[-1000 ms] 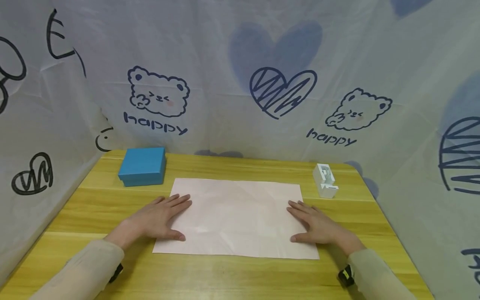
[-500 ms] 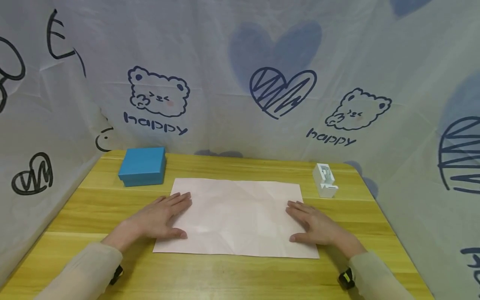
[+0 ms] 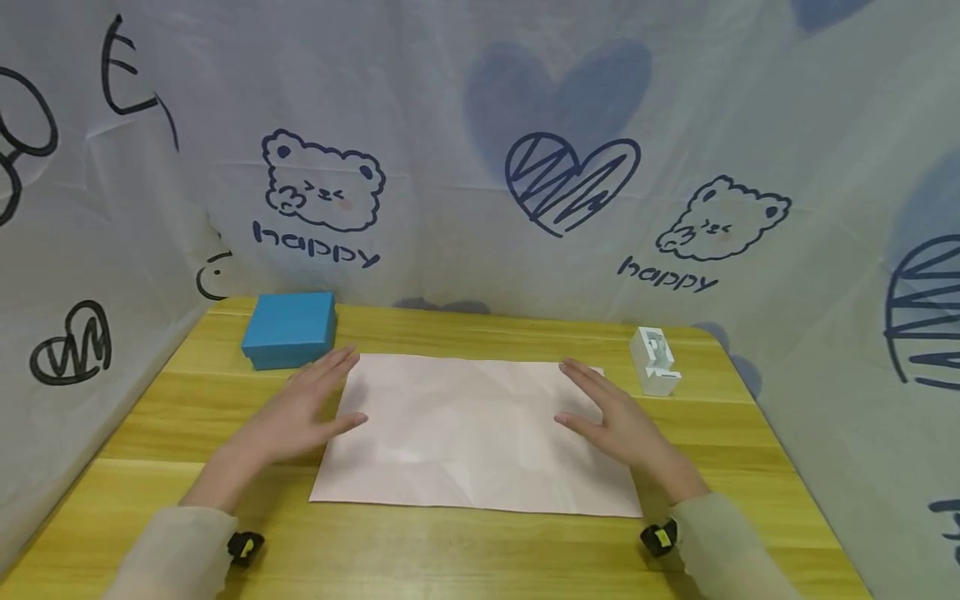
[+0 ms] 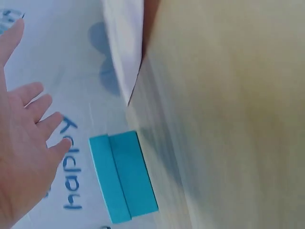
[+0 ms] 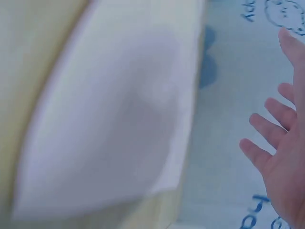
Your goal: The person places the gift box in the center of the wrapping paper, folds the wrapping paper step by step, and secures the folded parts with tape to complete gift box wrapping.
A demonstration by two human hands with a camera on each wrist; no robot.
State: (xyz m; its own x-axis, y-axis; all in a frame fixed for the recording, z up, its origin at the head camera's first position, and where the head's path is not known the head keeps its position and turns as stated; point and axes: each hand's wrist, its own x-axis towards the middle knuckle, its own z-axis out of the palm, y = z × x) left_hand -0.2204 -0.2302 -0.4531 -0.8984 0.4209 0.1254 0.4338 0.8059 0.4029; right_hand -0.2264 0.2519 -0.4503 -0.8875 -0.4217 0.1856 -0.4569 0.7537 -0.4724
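A pale pink sheet of paper (image 3: 465, 433) lies flat across the middle of the wooden table, with faint creases in it. My left hand (image 3: 303, 412) is raised over the paper's left edge, fingers straight and thumb spread, holding nothing. Over the right edge my right hand (image 3: 618, 417) hovers in much the same way, its fingers extended. Both wrist views show the hands off the paper: the left palm (image 4: 24, 148) faces the camera with fingers apart, and so do the right hand's fingers (image 5: 274, 121).
A blue lidded box (image 3: 291, 329) stands at the back left, just beyond my left fingertips. The white tape dispenser (image 3: 655, 361) is at the back right. Behind the wooden table (image 3: 465, 558) hangs a white curtain (image 3: 450, 233) printed with bears and hearts.
Both hands were resting flat on the paper's side edges and have now lifted off it. The paper, box and dispenser stay where they were; the head view shifts slightly.
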